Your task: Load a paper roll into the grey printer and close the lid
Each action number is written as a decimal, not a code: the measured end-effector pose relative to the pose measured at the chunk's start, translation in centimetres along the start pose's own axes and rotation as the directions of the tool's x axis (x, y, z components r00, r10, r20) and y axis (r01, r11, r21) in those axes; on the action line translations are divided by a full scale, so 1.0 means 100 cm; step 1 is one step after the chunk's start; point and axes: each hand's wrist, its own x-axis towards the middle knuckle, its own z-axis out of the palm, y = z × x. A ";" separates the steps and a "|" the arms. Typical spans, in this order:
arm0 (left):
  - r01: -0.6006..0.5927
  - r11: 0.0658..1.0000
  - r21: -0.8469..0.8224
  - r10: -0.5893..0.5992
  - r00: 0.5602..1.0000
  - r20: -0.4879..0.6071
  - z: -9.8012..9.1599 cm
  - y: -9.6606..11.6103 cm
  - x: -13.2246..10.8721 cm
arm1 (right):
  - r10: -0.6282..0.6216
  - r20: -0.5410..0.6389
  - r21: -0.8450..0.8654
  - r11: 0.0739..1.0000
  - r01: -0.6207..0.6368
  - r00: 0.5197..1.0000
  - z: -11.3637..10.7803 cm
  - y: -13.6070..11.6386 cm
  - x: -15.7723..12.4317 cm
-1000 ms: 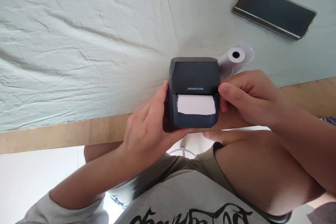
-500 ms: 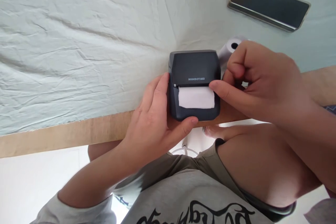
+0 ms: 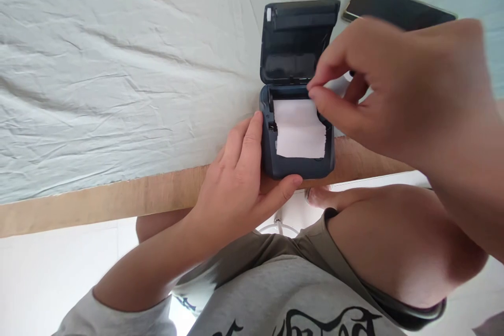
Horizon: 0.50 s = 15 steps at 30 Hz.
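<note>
A small dark label printer (image 3: pixel 298 168) sits at the table edge with its lid (image 3: pixel 297 42) raised away from me. White paper (image 3: pixel 301 134) lies in its compartment, its torn end draped over the front. Around the printer's left side and front corner, my left hand (image 3: pixel 236 178) is closed, thumb along the front. My right hand (image 3: pixel 378 89) is over the right rear of the compartment near the hinge, thumb and forefinger pinched together. Whatever those fingertips hold, if anything, cannot be made out. Behind this hand a white paper roll (image 3: pixel 339 85) is mostly hidden.
A dark phone (image 3: pixel 394 5) lies at the back right, partly covered by my right hand. A wrinkled pale cloth (image 3: pixel 118 89) covers the table up to its bare wooden edge (image 3: pixel 157 191). My legs are below that edge.
The printer's lid has swung from closed to raised, exposing the compartment and more paper. My right hand has moved up from the lid's front edge to near the hinge. My left hand stays on the printer.
</note>
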 end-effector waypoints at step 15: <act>-0.021 1.000 0.005 0.021 1.000 -0.012 -0.001 -0.003 -0.001 | -0.059 0.327 0.189 0.982 -0.004 0.943 -0.008 0.039 0.045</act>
